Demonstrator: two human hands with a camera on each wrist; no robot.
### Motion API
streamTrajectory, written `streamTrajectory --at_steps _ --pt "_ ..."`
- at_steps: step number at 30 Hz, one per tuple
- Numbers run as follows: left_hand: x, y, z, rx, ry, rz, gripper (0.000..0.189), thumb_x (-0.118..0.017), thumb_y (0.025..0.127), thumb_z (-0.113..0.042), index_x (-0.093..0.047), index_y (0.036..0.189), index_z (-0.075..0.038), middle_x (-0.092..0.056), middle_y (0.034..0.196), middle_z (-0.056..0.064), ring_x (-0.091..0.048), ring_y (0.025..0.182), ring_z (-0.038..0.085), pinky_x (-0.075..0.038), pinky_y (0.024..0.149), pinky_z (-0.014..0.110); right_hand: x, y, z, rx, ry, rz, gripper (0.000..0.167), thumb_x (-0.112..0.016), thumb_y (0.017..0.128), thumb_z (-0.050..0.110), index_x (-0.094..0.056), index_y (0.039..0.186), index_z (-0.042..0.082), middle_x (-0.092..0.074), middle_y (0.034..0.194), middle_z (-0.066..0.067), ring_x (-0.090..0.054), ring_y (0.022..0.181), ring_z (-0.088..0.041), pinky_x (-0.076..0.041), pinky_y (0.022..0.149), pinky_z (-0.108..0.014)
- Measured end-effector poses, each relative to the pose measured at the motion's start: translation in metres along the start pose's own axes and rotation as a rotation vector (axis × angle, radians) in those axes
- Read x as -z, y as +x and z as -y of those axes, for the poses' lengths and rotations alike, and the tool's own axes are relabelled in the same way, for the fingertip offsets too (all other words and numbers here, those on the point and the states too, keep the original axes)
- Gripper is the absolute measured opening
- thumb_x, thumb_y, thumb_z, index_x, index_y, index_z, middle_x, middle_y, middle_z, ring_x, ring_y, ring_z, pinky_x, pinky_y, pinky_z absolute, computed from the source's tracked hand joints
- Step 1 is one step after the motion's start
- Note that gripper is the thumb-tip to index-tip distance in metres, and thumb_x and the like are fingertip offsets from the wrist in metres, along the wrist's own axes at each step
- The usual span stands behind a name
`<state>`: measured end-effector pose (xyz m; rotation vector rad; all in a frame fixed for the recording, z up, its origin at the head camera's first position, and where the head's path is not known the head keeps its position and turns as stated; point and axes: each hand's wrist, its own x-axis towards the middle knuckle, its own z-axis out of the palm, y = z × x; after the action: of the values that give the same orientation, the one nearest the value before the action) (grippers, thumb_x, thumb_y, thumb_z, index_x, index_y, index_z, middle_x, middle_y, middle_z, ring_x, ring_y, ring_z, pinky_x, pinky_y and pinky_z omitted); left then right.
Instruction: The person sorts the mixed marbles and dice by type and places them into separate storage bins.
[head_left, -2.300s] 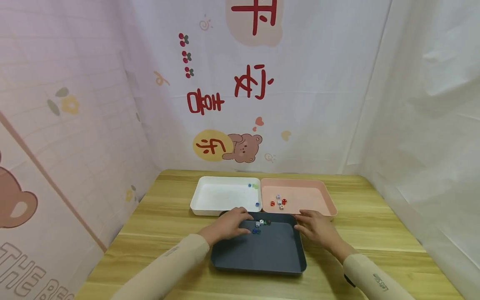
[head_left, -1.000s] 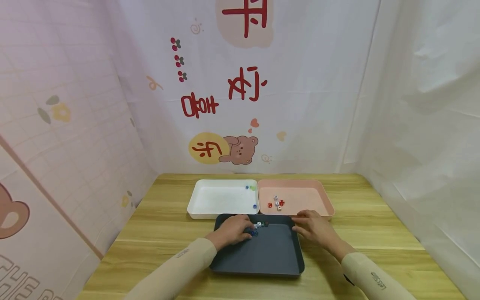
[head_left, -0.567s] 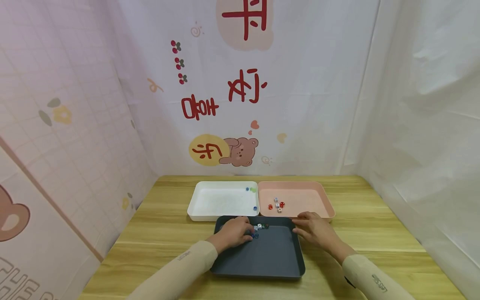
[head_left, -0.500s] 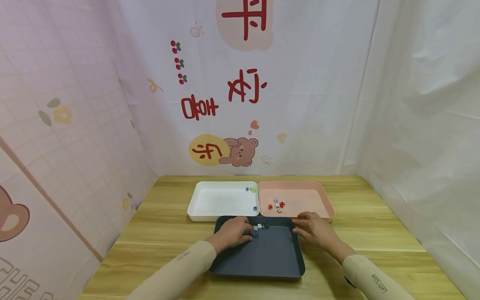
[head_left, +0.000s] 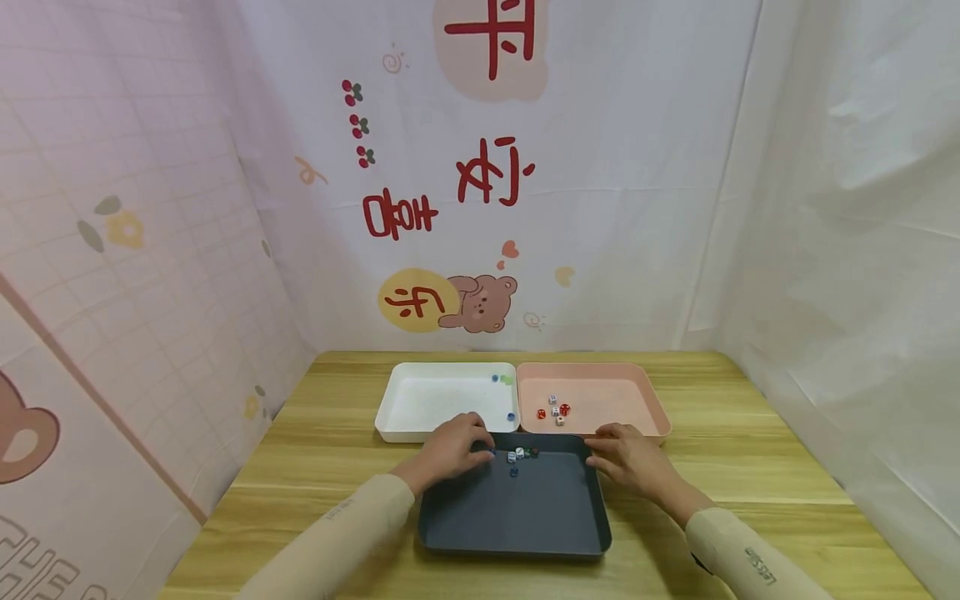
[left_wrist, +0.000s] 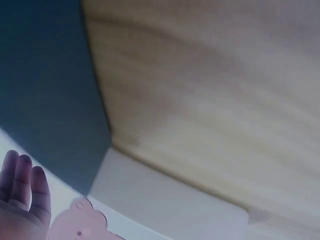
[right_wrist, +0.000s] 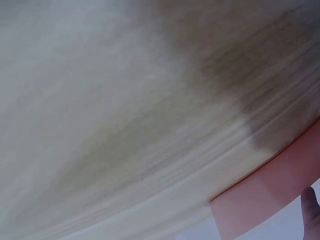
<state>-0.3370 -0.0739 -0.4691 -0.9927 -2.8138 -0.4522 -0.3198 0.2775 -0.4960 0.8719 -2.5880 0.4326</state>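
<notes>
In the head view my left hand (head_left: 450, 450) is over the back left corner of the dark grey tray (head_left: 517, 525). Thumb and fingertips pinch a small blue die (head_left: 492, 452), mostly hidden by the fingers. Another blue die (head_left: 513, 472) lies on the tray floor, near two white dice (head_left: 512, 457), a green die (head_left: 527, 452) and a dark red die (head_left: 535, 452). My right hand (head_left: 633, 458) rests at the tray's back right corner, its fingertips touching the rim. In the wrist views only parts of the left hand (left_wrist: 22, 200) and right hand (right_wrist: 311, 215) show.
Behind the grey tray a white tray (head_left: 442, 404) holds small blue and green translucent pieces by its right wall. Beside it a pink tray (head_left: 607, 396) holds several red and white dice. All stand on a wooden table (head_left: 720, 467), with printed cloth walls around.
My left hand has picked up one of the two blue dice from the grey tray and shifted back and left with it. The right hand has stayed at the rim.
</notes>
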Motion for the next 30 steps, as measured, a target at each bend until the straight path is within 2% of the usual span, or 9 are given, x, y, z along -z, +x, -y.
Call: streamTrajectory --at_steps 8,14,18,23,30 --pt "0.019 0.012 0.018 0.095 -0.040 -0.045 0.015 -0.077 0.088 -0.028 -0.078 0.098 -0.017 -0.060 0.101 0.001 -0.056 0.092 0.017 -0.051 0.083 0.037 -0.001 0.000 -0.002 -0.001 -0.013 0.002 0.036 -0.075 0.089 0.032 -0.076 0.115 0.008 -0.065 0.112 -0.010 -0.061 0.102 -0.032 -0.053 0.082 -0.049" --pt "0.026 0.021 0.036 0.122 -0.048 -0.066 0.014 -0.076 0.089 -0.026 -0.078 0.098 -0.016 -0.060 0.101 0.004 -0.057 0.094 0.020 -0.050 0.084 0.039 -0.002 0.000 -0.002 -0.001 -0.010 0.005 0.035 -0.076 0.089 0.031 -0.076 0.115 0.008 -0.065 0.112 -0.010 -0.061 0.103 -0.032 -0.053 0.083 -0.048" --pt "0.027 0.028 0.045 0.144 -0.052 -0.089 0.013 -0.076 0.089 -0.024 -0.078 0.097 -0.013 -0.060 0.103 0.006 -0.058 0.096 0.024 -0.051 0.084 0.042 -0.003 0.000 -0.002 -0.007 -0.014 0.013 0.035 -0.075 0.089 0.031 -0.076 0.116 0.009 -0.065 0.113 -0.010 -0.061 0.103 -0.031 -0.053 0.084 -0.047" --pt "0.028 0.038 0.054 0.202 -0.036 -0.093 0.014 -0.075 0.090 -0.024 -0.077 0.097 -0.013 -0.060 0.105 0.006 -0.057 0.100 0.026 -0.051 0.084 0.044 -0.002 0.000 -0.002 -0.008 -0.007 0.027 0.035 -0.074 0.090 0.032 -0.075 0.116 0.008 -0.065 0.113 -0.012 -0.062 0.103 -0.033 -0.053 0.085 -0.048" --pt "0.019 0.050 0.075 0.302 -0.013 -0.103 0.014 -0.075 0.090 -0.025 -0.077 0.097 -0.013 -0.060 0.104 0.007 -0.059 0.098 0.026 -0.051 0.084 0.044 -0.004 0.001 -0.004 -0.007 -0.016 0.035 0.037 -0.074 0.090 0.033 -0.075 0.117 0.009 -0.065 0.114 -0.012 -0.061 0.105 -0.032 -0.051 0.088 -0.048"
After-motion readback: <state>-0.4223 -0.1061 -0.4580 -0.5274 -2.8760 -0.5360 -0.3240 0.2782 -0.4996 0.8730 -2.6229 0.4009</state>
